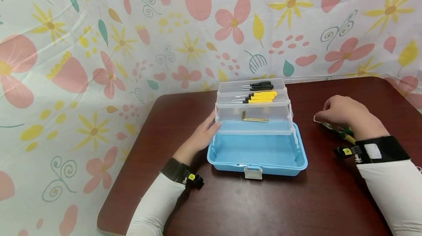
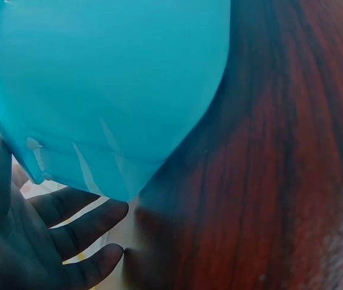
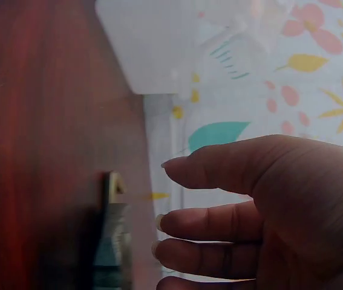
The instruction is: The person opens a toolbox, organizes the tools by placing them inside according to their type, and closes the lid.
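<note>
An unlidded light-blue toolbox (image 1: 257, 169) stands on the table, its clear tiered trays (image 1: 230, 113) raised at the back. My left hand (image 1: 202, 133) rests against its rear left corner, fingers loosely extended. The left wrist view shows the blue end wall (image 2: 111, 78) beside those fingers. My right hand (image 1: 344, 110) is over the tools on the right, and its fingers hold nothing in the right wrist view. Beneath it lie green-and-yellow-handled pliers (image 1: 348, 139) and a gold L-shaped key (image 1: 316, 120), both partly hidden by the hand.
Black-handled screwdrivers (image 1: 262, 87) lie in the top tray, several yellow-handled screwdrivers (image 1: 262, 98) in the middle one, and gold hex keys (image 1: 255, 119) in the lower one. A white latch (image 1: 253, 173) is on the box front. A flowered cloth (image 1: 184, 45) hangs behind the brown table (image 1: 250, 206).
</note>
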A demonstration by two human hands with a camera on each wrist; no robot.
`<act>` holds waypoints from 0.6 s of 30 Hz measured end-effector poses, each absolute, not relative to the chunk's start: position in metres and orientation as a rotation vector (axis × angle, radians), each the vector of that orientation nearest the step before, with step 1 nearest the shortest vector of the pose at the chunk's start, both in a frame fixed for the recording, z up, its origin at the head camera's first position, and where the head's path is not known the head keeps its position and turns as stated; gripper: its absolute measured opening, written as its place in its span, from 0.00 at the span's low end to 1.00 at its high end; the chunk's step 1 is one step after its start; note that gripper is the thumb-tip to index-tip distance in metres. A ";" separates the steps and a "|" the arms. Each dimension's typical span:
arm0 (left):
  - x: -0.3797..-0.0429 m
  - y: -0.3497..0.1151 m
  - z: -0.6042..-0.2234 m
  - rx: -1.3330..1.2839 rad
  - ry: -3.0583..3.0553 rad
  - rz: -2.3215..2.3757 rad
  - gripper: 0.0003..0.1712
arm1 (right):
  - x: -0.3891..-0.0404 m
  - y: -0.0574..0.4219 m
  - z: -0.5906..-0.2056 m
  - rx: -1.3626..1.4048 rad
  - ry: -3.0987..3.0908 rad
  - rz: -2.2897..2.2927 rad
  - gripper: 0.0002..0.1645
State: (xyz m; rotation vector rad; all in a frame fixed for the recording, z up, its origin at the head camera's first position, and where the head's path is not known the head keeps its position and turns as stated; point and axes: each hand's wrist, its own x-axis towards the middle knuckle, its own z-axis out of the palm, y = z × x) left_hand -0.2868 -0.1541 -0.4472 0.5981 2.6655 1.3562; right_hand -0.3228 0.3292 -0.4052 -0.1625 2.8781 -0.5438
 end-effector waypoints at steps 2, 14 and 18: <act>-0.287 -0.154 -0.448 0.601 2.670 1.354 0.37 | -0.325 0.329 -0.410 -0.161 2.869 -0.518 0.27; -0.288 -0.154 -0.449 0.644 2.675 1.363 0.38 | -0.327 0.323 -0.425 -0.173 2.868 -0.469 0.24; -0.290 -0.154 -0.451 0.646 2.680 1.367 0.38 | -0.327 0.320 -0.427 -0.191 2.898 -0.472 0.22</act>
